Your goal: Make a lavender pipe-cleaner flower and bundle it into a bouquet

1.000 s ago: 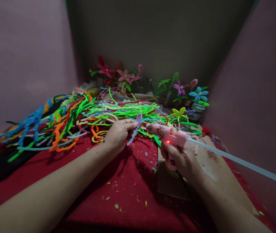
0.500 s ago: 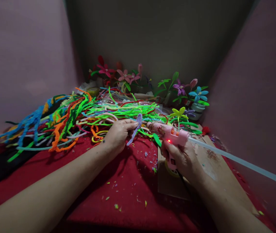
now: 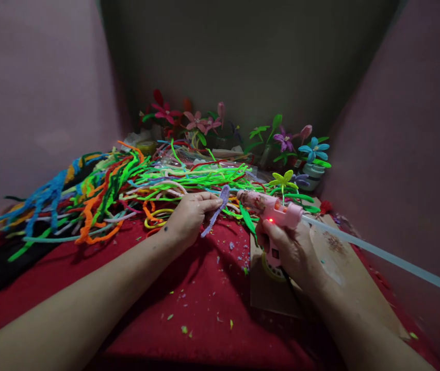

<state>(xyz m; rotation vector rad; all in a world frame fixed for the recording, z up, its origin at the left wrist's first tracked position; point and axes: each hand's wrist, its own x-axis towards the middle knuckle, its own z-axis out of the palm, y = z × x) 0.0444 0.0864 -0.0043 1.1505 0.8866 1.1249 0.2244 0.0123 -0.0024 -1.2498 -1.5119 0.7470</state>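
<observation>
My left hand [image 3: 191,216] pinches a purple pipe-cleaner piece [image 3: 218,206] above the red cloth [image 3: 189,288]. A pink glue gun [image 3: 277,214] with a red light on sits in my right hand [image 3: 287,250], fingers wrapped round its grip. Its nozzle points left toward the purple piece, a short gap away. A long clear glue stick [image 3: 390,260] runs out of the gun's back to the right. A green leaf-shaped piece [image 3: 248,221] hangs under the nozzle.
A big heap of coloured pipe cleaners [image 3: 119,185] covers the table's left and middle. Finished pipe-cleaner flowers [image 3: 285,141] stand at the back, some in small pots. A cardboard sheet [image 3: 336,263] lies under my right hand. Small scraps dot the cloth. Pink walls close in both sides.
The glue gun and my right hand have risen slightly and shifted right. My left hand holds the purple piece in nearly the same spot.
</observation>
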